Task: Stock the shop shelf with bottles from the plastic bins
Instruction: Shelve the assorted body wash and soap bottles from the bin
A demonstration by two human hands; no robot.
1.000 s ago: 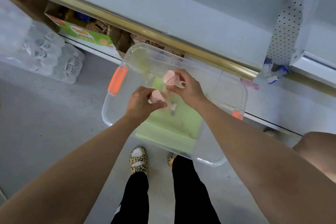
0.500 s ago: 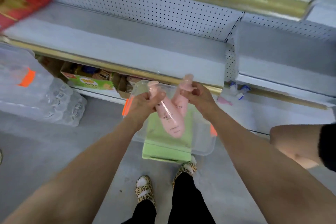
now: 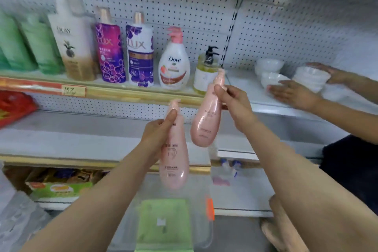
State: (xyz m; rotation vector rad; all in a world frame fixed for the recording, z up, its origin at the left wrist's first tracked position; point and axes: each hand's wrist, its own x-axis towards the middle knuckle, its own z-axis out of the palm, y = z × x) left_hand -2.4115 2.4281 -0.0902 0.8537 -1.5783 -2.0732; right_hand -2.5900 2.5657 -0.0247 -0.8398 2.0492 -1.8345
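Bin: the clear bin (image 3: 204,233) sits lowest in view, under both hands, with an orange handle (image 3: 210,208) on its right wall and a green pad (image 3: 163,225) lying inside
Left hand: the left hand (image 3: 157,131) is curled round the neck and shoulder of the left bottle (image 3: 173,161), thumb up along the neck just under the pump
Left bottle: pink, hanging nearly upright in the air, base down above the bin
Right hand: the right hand (image 3: 233,102) has its fingers wrapped round the neck of the right bottle (image 3: 206,120)
Right bottle: pink, held higher than the left one and just beside it, tilted with the pump up and to the right; whether the two touch cannot be told
Middle shelf: the grey middle shelf (image 3: 61,137) runs behind the wrists, with a gold strip on its front edge
Top shelf: on the top shelf (image 3: 122,93), left to right, stand green bottles (image 3: 24,45), an Olay bottle (image 3: 71,43), two Lux bottles (image 3: 124,53), a Dove bottle (image 3: 173,65) and a yellow pump bottle (image 3: 204,71); the right bottle's pump overlaps the yellow one in view
Far right: another person's hands (image 3: 292,94) rest on stacked white bowls (image 3: 311,77) on the next bay
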